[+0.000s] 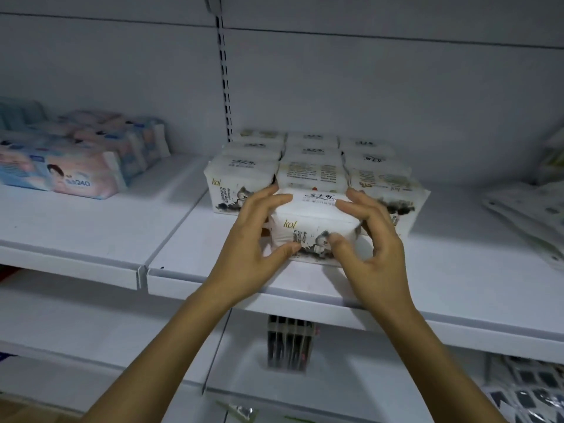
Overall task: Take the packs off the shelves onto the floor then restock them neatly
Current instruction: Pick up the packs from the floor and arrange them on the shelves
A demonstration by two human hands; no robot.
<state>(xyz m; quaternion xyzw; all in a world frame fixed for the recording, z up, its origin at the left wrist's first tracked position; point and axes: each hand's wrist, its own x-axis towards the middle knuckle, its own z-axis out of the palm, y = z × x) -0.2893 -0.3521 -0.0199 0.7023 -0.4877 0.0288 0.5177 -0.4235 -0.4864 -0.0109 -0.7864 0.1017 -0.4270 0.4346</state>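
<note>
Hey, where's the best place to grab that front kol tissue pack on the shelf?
Take the front kol tissue pack by its two side ends, from left and right, as the left hand and right hand do. Rear packs block its back and the shelf its underside.

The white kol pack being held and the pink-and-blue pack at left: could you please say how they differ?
The kol pack is white with an inky cat; the pink-and-blue pack bears 240. The left hand and right hand grip the kol pack; no hand touches the pink-and-blue pack. Both are soft wrapped packs.
</note>
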